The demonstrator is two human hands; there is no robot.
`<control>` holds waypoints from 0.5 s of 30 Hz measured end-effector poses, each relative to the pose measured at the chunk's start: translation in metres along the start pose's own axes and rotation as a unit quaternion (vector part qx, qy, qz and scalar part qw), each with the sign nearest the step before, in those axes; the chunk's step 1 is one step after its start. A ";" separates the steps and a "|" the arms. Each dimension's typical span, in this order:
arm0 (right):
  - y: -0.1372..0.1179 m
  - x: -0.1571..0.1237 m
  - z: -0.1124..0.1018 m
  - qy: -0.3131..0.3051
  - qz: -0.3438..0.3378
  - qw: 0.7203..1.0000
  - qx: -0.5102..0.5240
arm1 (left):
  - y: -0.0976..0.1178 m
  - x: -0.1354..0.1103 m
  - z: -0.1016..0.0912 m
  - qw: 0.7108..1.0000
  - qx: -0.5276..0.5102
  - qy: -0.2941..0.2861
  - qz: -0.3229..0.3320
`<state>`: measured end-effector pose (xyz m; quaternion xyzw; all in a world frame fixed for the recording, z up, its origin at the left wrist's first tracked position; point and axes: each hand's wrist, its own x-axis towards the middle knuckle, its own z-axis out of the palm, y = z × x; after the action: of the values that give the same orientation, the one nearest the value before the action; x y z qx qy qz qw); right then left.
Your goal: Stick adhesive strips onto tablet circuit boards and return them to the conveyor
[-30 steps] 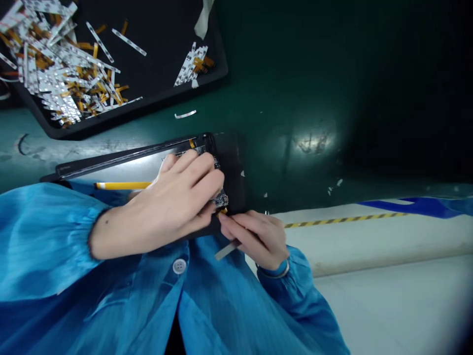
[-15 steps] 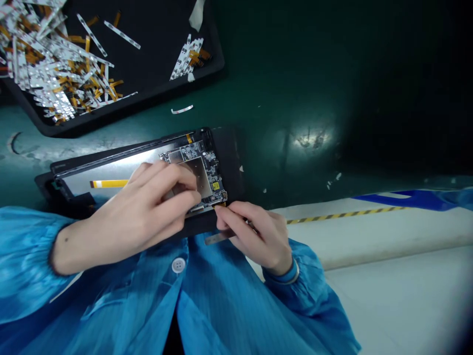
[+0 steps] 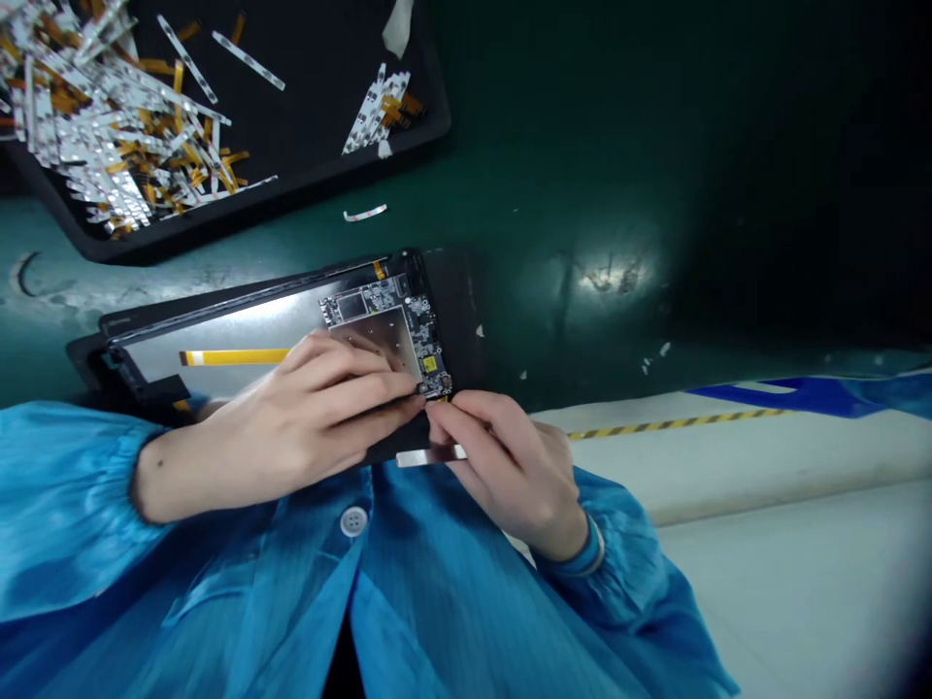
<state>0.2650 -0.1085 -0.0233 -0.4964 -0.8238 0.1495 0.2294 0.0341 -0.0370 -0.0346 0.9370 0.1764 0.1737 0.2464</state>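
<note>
Circuit board (image 3: 385, 335) was lying on the back of a display panel (image 3: 211, 335) near the bench edge, and the left hand (image 3: 306, 408) was laid across it, though whether anything was gripped could not be told, while a flat metal strip (image 3: 429, 456) was pinched narrowly in the right hand (image 3: 510, 476), touching the board's near corner. A yellow ribbon cable (image 3: 233, 357) was seen on the panel just beside the left hand. Farther off, on the green bench (image 3: 553, 194), a loose white strip (image 3: 364, 213) was lying near a black tray (image 3: 291, 194) heaped with silver-and-amber flex strips (image 3: 116, 126).
</note>
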 end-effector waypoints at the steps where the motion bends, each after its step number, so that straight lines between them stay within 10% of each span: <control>1: 0.001 0.000 0.001 0.003 0.021 0.999 0.031 | 0.000 0.000 0.000 1.000 0.017 -0.005 0.012; 10: 0.031 0.028 -0.005 -0.067 0.162 0.949 0.262 | -0.009 0.017 -0.018 0.972 0.167 -0.073 0.150; 15: 0.039 0.038 -0.015 -0.162 0.151 0.936 0.276 | -0.014 0.015 -0.020 0.995 0.046 -0.049 0.078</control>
<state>0.2865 -0.0565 -0.0197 -0.5011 -0.6918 0.4816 0.1958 0.0353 -0.0108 -0.0219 0.9657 0.0983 0.1379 0.1967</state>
